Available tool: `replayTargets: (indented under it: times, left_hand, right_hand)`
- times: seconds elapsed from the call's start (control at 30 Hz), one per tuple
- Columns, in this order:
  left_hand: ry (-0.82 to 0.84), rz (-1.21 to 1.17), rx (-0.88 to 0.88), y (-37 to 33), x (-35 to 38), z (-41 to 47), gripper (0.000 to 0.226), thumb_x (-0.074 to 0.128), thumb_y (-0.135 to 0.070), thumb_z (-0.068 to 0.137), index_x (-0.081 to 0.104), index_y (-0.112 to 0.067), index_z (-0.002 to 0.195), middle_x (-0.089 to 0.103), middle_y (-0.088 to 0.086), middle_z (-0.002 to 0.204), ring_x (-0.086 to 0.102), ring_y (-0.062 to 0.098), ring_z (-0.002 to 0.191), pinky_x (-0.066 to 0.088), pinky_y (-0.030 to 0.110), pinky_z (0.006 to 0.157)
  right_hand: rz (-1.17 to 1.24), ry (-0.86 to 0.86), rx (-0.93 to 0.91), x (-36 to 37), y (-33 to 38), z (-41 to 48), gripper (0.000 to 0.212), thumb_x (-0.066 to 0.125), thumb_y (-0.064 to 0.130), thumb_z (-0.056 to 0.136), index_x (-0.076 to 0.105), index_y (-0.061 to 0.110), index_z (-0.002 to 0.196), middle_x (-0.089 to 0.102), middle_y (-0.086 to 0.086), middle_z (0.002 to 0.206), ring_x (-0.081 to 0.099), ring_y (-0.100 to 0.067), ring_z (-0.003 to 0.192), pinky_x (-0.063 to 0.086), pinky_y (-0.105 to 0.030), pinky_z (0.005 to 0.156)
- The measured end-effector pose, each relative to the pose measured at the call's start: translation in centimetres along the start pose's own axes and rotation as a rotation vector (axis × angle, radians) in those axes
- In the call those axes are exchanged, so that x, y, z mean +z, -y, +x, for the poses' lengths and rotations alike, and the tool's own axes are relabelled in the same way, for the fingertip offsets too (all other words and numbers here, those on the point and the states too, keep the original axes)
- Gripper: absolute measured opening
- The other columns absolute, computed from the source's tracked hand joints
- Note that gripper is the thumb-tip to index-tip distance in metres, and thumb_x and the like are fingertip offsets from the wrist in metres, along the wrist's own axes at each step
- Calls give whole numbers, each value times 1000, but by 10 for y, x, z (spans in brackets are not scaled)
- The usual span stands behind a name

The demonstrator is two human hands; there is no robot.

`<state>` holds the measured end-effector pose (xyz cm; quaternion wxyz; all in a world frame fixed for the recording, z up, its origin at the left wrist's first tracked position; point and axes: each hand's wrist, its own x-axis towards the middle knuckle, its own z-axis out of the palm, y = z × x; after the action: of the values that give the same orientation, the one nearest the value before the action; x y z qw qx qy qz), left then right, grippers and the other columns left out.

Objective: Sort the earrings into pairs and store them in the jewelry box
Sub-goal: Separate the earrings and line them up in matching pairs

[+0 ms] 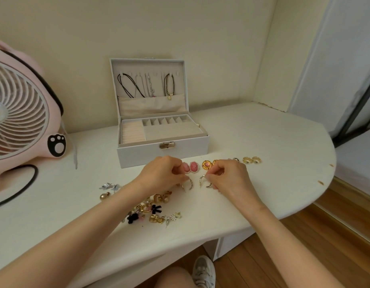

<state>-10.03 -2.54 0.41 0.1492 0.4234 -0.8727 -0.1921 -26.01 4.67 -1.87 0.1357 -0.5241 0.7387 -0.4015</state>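
On the white desk (263, 142), a pink fan (19, 113) stands at the left, and the jewelry box (162, 151) sits open by the wall, with necklaces hanging in its lid. Just before it, the left hand (161, 173) pinches one hoop (190, 183) and the right hand (230, 175) pinches its match (201, 179), side by side and slightly apart. A loose pile (153, 210) lies under the left wrist. Pink ovals (190, 167), gold discs (206, 164) and gold rings (251, 160) sit in a row behind the hands.

A pink fan (19, 113) stands on the white desk (263, 142).
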Motion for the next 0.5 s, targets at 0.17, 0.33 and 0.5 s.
replayTargets:
  times: [0.17, 0.33, 0.5]
  left_hand:
    - [-76, 132, 44, -5, 5, -1, 21, 62, -32, 85, 56, -16, 72, 59, -5, 70, 53, 18, 71, 35, 26, 61]
    - [-94, 165, 65, -5, 8, 2, 8, 62, -30, 84, 56, -25, 83, 58, -8, 81, 52, 15, 78, 40, 25, 67]
    - [-131, 162, 82, -3, 9, 0, 11, 60, -28, 86, 51, -26, 80, 57, -9, 78, 51, 14, 75, 38, 25, 65]
  right_hand:
    - [-109, 0, -73, 5, 3, 2, 10, 66, 11, 76, 71, 16, 69, 50, 13, 52, 61, -21, 68, 48, -30, 69]
    - [-142, 35, -105, 5, 5, 5, 3, 70, 17, 77, 73, 19, 77, 49, 14, 60, 54, -13, 69, 41, -27, 65]
    - [-152, 46, -142, 3, 2, 6, 8, 70, 19, 80, 74, 19, 87, 54, 9, 68, 56, -15, 74, 44, -28, 71]
